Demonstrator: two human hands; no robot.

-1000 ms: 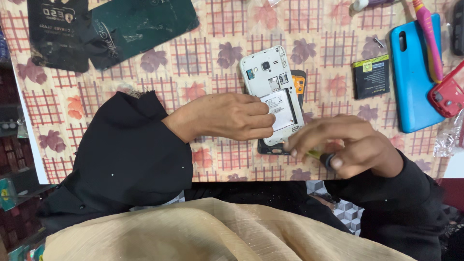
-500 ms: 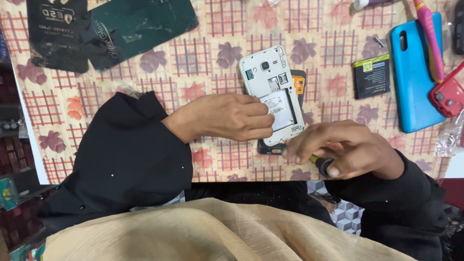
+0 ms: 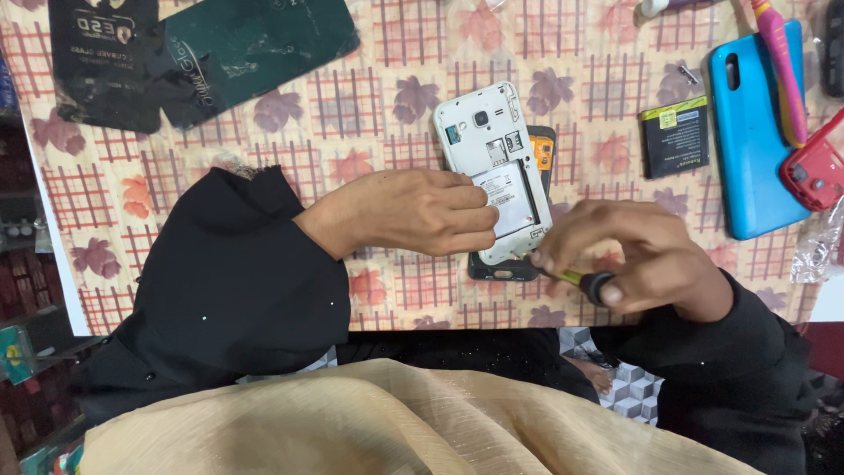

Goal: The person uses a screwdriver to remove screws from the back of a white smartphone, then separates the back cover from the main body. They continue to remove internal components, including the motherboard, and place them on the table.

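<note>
Gripping a white phone (image 3: 492,167) in the left hand (image 3: 413,213), right hand (image 3: 629,251) clutching a screwdriver (image 3: 576,279) at its near edge, battery (image 3: 675,136) right.

Pretty even, soft indoor light here, bright enough, no harsh shadows. Slight glare on the glossy dark packets (image 3: 202,53) well left of the left hand (image 3: 413,211). Centre is sharp; the tan fabric (image 3: 396,422) below both hands goes soft and blurry.
</note>
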